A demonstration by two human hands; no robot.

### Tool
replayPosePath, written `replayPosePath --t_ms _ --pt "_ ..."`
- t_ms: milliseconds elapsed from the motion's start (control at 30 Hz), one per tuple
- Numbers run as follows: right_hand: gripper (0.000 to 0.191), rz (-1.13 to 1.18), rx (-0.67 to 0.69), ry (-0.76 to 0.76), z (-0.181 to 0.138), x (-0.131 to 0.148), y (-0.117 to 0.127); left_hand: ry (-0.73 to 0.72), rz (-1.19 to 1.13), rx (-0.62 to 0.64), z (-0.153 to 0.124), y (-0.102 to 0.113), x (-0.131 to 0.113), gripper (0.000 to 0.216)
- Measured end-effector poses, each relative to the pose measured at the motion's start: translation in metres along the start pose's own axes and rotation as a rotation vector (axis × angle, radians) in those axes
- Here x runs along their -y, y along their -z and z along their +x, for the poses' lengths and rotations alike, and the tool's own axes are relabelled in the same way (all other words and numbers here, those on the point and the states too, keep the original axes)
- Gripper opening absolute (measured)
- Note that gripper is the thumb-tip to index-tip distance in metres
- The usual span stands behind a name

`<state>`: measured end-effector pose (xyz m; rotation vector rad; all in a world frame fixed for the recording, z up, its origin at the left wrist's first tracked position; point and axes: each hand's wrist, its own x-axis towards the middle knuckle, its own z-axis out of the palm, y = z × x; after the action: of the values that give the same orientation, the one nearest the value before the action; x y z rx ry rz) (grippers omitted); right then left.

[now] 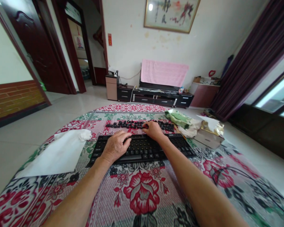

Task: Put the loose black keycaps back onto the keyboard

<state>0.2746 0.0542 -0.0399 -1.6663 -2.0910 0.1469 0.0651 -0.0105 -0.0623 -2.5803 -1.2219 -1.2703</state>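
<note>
A black computer keyboard (pixel 142 148) lies across the patterned tablecloth in front of me. Just behind it runs a strip of loose black keycaps (pixel 123 124). Over the keyboard's left part rests my left hand (pixel 117 145), fingers bent forward and thumb apart from them, with no object visible in it. My right hand (pixel 154 130) reaches past the keyboard's back edge into the keycaps, its thumb and forefinger closing around a small dark keycap. My right forearm hides some of the keys on the right side.
A white sheet (pixel 56 154) lies on the table's left. To the right are a green cloth (pixel 178 118), crumpled paper (pixel 191 127) and a small box (pixel 208 137). A black cable (pixel 239 171) curls at the right edge. A low TV cabinet (pixel 153 97) stands against the far wall.
</note>
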Motion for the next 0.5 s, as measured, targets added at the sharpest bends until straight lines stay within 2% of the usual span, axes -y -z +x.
replayPosePath --t_ms 233,500 --pt "0.026 -0.149 0.087 0.009 0.0079 0.0042 -0.0029 0.019 0.010 0.015 0.0006 0.0003 -0.0009 0.016" --pt "0.026 -0.165 0.099 -0.016 0.0107 0.0018 -0.0061 0.024 0.004 0.014 0.0000 -0.0001 -0.0005 0.016"
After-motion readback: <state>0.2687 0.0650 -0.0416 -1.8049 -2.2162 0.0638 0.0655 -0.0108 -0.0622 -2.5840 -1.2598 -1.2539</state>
